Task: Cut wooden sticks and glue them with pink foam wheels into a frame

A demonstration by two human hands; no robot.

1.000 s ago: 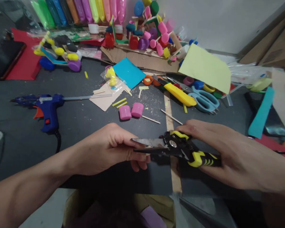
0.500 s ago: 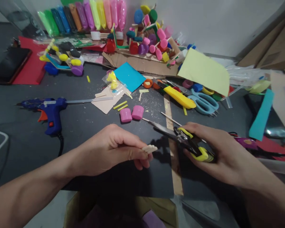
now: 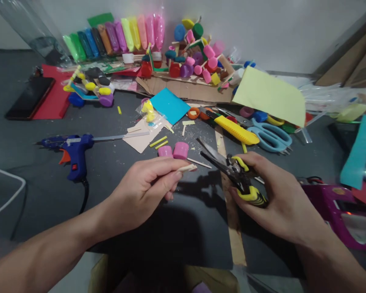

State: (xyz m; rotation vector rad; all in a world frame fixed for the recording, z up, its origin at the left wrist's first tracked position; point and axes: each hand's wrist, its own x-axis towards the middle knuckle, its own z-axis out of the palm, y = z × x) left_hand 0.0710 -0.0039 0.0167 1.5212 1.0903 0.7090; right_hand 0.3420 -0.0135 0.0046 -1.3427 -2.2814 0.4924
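Pinched between the thumb and fingers of my left hand (image 3: 151,185) are short pale wooden sticks (image 3: 188,167), bunched together with their ends pointing right. My right hand (image 3: 277,195) is wrapped round the yellow and black handles of a pair of garden snips (image 3: 236,169). The snips' blades are spread apart and point up and left, a little clear of the sticks. Just beyond my left hand stand two pink clay pieces (image 3: 181,150). A thin white stick (image 3: 199,163) lies on the table beside them.
A blue glue gun (image 3: 76,150) lies on the left. Behind are a yellow utility knife (image 3: 236,130), blue-handled scissors (image 3: 271,136), a blue paper square (image 3: 170,106) and a pile of clay pieces (image 3: 198,61). A wooden strip (image 3: 232,219) runs towards the front edge; a purple device (image 3: 332,211) sits right.
My left hand has risen slightly with the sticks, now seen more edge-on. The snips' blades have opened wide and tilted upward. The head view has shifted.
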